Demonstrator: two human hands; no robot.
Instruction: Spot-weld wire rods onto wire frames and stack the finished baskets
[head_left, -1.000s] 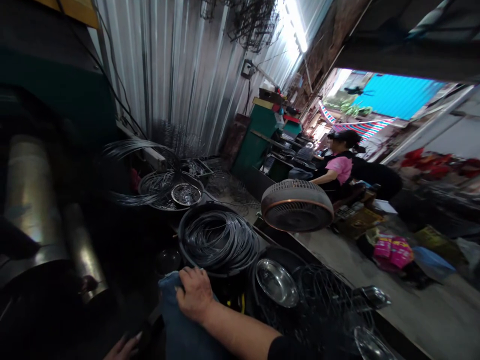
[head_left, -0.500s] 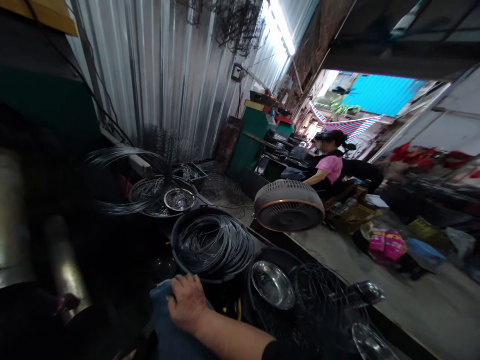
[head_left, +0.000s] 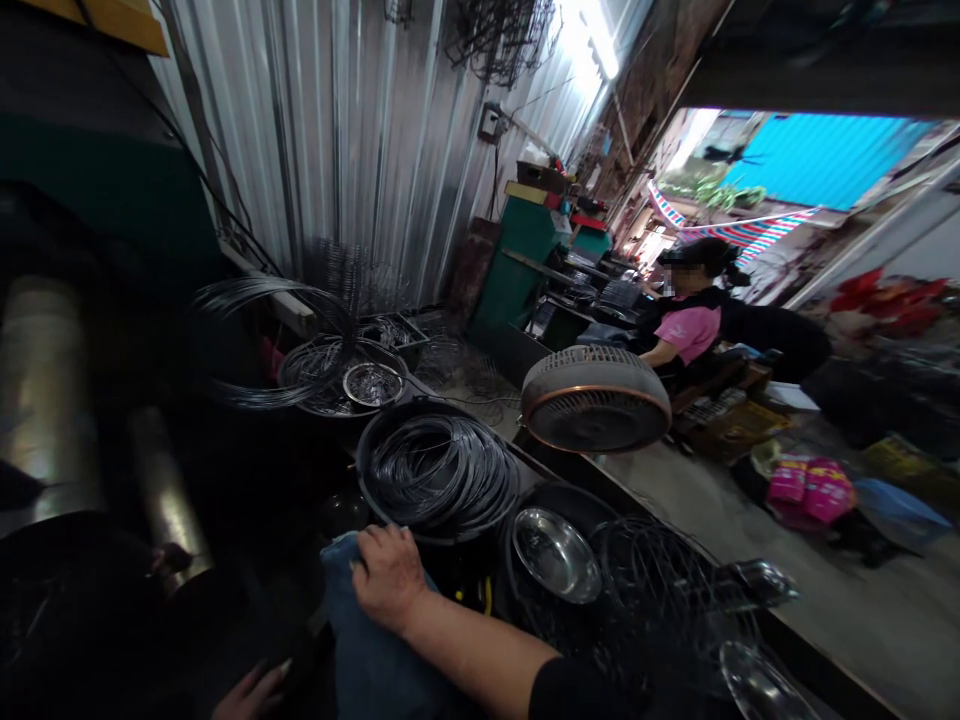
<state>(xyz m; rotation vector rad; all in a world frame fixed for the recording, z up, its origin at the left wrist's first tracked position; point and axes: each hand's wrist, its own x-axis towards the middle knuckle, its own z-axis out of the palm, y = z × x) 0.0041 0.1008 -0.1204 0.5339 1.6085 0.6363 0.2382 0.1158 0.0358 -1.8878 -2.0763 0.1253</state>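
My right hand (head_left: 391, 577) rests on top of my knee in blue denim (head_left: 367, 650), fingers bent loosely over the cloth and holding nothing. Low in the dark at the bottom edge, part of my left hand (head_left: 253, 692) shows, with fingers stretched out and nothing visible in them. Beyond my knee stands a black tub with a large coil of wire (head_left: 442, 470). To the right of my right hand, a shiny metal bowl (head_left: 556, 555) sits in another dark tub beside tangled thin wire pieces (head_left: 652, 570).
Metal cylinders (head_left: 52, 400) of a machine stand at left. Behind are a looped wire bundle (head_left: 281, 290) and a small bowl of metal bits (head_left: 373, 384). A round fan (head_left: 596, 398) stands ahead; a person in a pink shirt (head_left: 688, 330) sits beyond. Another bowl (head_left: 761, 680) lies lower right.
The view has shifted, so the scene sits farther right and slightly higher. More of my left hand shows at the bottom. My right hand stays on my knee.
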